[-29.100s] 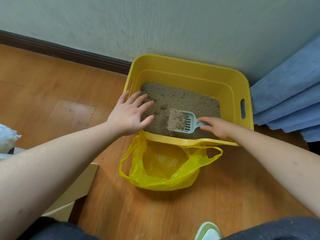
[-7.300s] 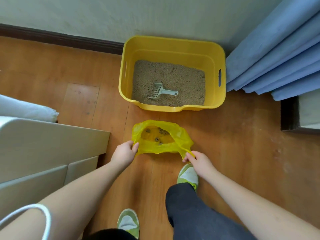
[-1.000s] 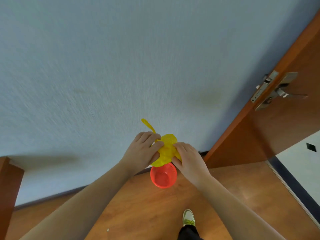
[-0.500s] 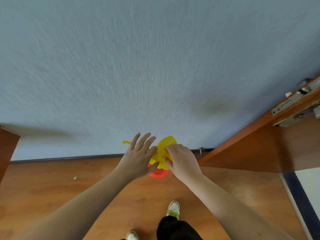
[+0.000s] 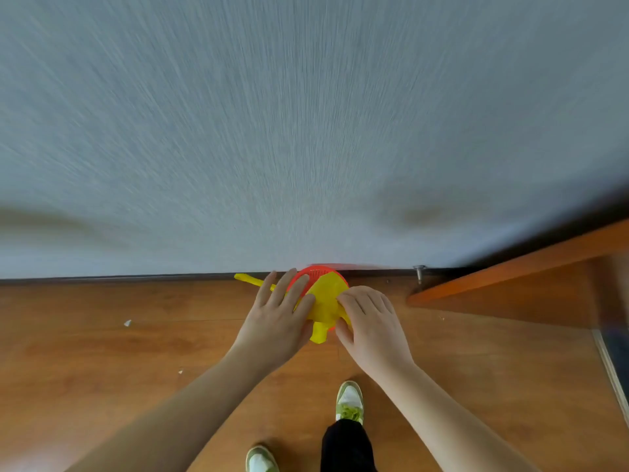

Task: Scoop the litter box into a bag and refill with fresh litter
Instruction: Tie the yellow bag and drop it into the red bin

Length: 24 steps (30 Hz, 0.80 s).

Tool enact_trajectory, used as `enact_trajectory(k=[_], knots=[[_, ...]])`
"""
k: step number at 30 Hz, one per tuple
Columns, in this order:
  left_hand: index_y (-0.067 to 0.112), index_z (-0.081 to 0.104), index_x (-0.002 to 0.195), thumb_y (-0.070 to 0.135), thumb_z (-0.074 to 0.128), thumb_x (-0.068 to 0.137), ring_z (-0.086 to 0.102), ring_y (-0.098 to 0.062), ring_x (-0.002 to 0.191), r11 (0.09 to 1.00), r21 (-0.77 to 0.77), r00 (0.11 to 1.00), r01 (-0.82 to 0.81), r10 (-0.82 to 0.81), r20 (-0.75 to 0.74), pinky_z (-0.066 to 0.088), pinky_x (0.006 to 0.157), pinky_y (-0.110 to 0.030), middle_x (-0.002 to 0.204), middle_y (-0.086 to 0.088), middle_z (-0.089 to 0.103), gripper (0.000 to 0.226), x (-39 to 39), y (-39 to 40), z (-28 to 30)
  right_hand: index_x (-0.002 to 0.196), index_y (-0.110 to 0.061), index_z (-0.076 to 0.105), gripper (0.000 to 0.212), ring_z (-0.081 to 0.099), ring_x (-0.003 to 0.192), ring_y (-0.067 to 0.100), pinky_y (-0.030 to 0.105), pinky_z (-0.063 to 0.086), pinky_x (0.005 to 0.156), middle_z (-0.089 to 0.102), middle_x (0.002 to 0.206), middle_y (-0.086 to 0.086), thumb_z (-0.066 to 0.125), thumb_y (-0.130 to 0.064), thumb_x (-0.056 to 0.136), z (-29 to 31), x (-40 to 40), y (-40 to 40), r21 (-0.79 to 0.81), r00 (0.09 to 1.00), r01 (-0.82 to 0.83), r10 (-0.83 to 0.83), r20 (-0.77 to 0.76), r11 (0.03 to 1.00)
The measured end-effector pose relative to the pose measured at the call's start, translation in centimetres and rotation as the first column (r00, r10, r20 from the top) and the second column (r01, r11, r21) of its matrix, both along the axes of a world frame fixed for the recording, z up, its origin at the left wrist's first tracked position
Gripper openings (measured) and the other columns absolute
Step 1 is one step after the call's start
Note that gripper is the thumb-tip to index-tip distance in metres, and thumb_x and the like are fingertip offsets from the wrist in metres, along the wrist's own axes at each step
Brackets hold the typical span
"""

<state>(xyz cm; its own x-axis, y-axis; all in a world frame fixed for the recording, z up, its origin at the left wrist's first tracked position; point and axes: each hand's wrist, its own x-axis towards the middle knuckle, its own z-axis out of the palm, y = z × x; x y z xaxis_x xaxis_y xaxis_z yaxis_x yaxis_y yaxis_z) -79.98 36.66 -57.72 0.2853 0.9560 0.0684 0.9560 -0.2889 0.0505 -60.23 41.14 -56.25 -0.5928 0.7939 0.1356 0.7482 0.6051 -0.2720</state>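
The bunched yellow plastic bag (image 5: 323, 301) is held between both hands, right over a small red mesh bin (image 5: 315, 271) that stands on the floor against the wall. My left hand (image 5: 275, 318) lies against the bag's left side with its fingers straight and spread. My right hand (image 5: 369, 321) grips the bag's right side with curled fingers. One bag handle (image 5: 248, 280) sticks out to the left. The litter box, scoop and fresh litter are out of view.
A grey-white wall fills the upper view, with a dark baseboard (image 5: 136, 277) along the wooden floor. An open wooden door (image 5: 531, 284) and a metal doorstop (image 5: 419, 271) are at the right. My green-and-white shoes (image 5: 349, 401) stand below. Small scraps (image 5: 127, 322) lie on the floor.
The view has tilted down and closed in on the wall. Both hands have lowered the yellow bag onto the red bin. My left fingers stay spread.
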Motion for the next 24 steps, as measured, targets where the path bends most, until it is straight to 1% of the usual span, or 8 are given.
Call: enact_trajectory(k=[2, 4, 6, 9, 12, 15, 19, 24], knots=[[0.013, 0.059, 0.112, 0.043, 0.050, 0.090, 0.047, -0.038, 0.131, 1.000, -0.021, 1.000, -0.019, 0.019, 0.007, 0.036, 0.107, -0.059, 0.133, -0.014, 0.057, 0.038, 0.1, 0.6, -3.6, 0.108, -0.013, 0.063, 0.031, 0.060, 0.107, 0.019, 0.035, 0.048, 0.095, 0.064, 0.108, 0.000, 0.060, -0.032, 0.084, -3.9, 0.1, 0.3, -0.019, 1.000, 0.013, -0.013, -0.013, 1.000], [0.014, 0.060, 0.112, 0.042, 0.049, 0.089, 0.049, -0.036, 0.129, 0.999, -0.040, 0.999, -0.027, 0.028, 0.020, 0.036, 0.108, -0.057, 0.131, -0.012, 0.058, 0.038, 0.5, 1.6, -7.4, 0.108, -0.012, 0.064, 0.032, 0.061, 0.106, 0.020, 0.036, 0.050, 0.094, 0.065, 0.107, 0.001, 0.059, -0.031, 0.084, -7.8, 0.3, 0.9, -0.029, 0.999, 0.044, -0.044, -0.014, 0.999], [0.014, 0.061, 0.112, 0.041, 0.048, 0.089, 0.050, -0.034, 0.127, 0.999, -0.040, 0.998, -0.037, 0.039, 0.044, 0.038, 0.107, -0.055, 0.129, -0.012, 0.059, 0.037, 1.2, 2.4, -11.3, 0.108, -0.011, 0.064, 0.032, 0.062, 0.104, 0.020, 0.036, 0.050, 0.092, 0.066, 0.106, 0.001, 0.060, -0.031, 0.083, -11.8, 0.5, 1.5, -0.036, 0.998, 0.066, -0.066, 0.000, 0.997], [0.014, 0.059, 0.110, 0.040, 0.042, 0.090, 0.053, -0.035, 0.125, 0.999, -0.037, 0.997, -0.037, 0.039, 0.070, 0.040, 0.106, -0.055, 0.127, -0.012, 0.061, 0.038, 2.1, 3.7, -16.9, 0.108, -0.011, 0.064, 0.031, 0.062, 0.104, 0.021, 0.035, 0.050, 0.092, 0.066, 0.105, 0.002, 0.062, -0.028, 0.082, -17.6, 0.9, 2.7, -0.041, 0.996, 0.085, -0.084, 0.021, 0.996], [0.012, 0.058, 0.109, 0.040, 0.043, 0.090, 0.054, -0.038, 0.123, 0.999, -0.031, 0.998, -0.028, 0.029, 0.061, 0.041, 0.105, -0.057, 0.125, -0.014, 0.062, 0.037, 2.4, 4.8, -23.1, 0.107, -0.011, 0.064, 0.030, 0.061, 0.104, 0.022, 0.036, 0.049, 0.091, 0.066, 0.105, 0.003, 0.067, -0.023, 0.081, -23.6, 1.2, 3.9, -0.037, 0.996, 0.085, -0.084, 0.040, 0.996], [0.011, 0.059, 0.109, 0.040, 0.044, 0.090, 0.053, -0.039, 0.123, 0.999, -0.039, 0.998, -0.038, 0.040, 0.043, 0.039, 0.106, -0.057, 0.125, -0.015, 0.061, 0.038, 2.2, 5.4, -28.5, 0.108, -0.010, 0.063, 0.029, 0.059, 0.107, 0.022, 0.036, 0.048, 0.094, 0.064, 0.108, 0.004, 0.066, -0.022, 0.082, -28.9, 1.0, 4.7, -0.027, 0.996, 0.072, -0.070, 0.051, 0.997], [0.010, 0.062, 0.108, 0.038, 0.045, 0.088, 0.053, -0.040, 0.123, 0.997, -0.031, 0.997, -0.070, 0.071, 0.030, 0.039, 0.106, -0.057, 0.125, -0.016, 0.061, 0.039, 1.6, 6.2, -34.1, 0.110, -0.010, 0.062, 0.029, 0.057, 0.111, 0.024, 0.038, 0.047, 0.098, 0.063, 0.112, 0.005, 0.058, -0.025, 0.086, -34.5, 0.0, 5.3, -0.014, 0.995, 0.071, -0.070, 0.072, 0.997], [0.009, 0.062, 0.107, 0.038, 0.043, 0.086, 0.053, -0.040, 0.124, 0.995, -0.005, 0.995, -0.100, 0.100, 0.030, 0.039, 0.106, -0.057, 0.126, -0.017, 0.062, 0.041, 1.2, 7.0, -39.6, 0.110, -0.010, 0.062, 0.031, 0.054, 0.116, 0.028, 0.046, 0.042, 0.102, 0.061, 0.116, 0.008, 0.049, -0.028, 0.088, -39.4, -1.4, 5.8, 0.037, 0.982, 0.114, -0.118, 0.149, 0.993]])
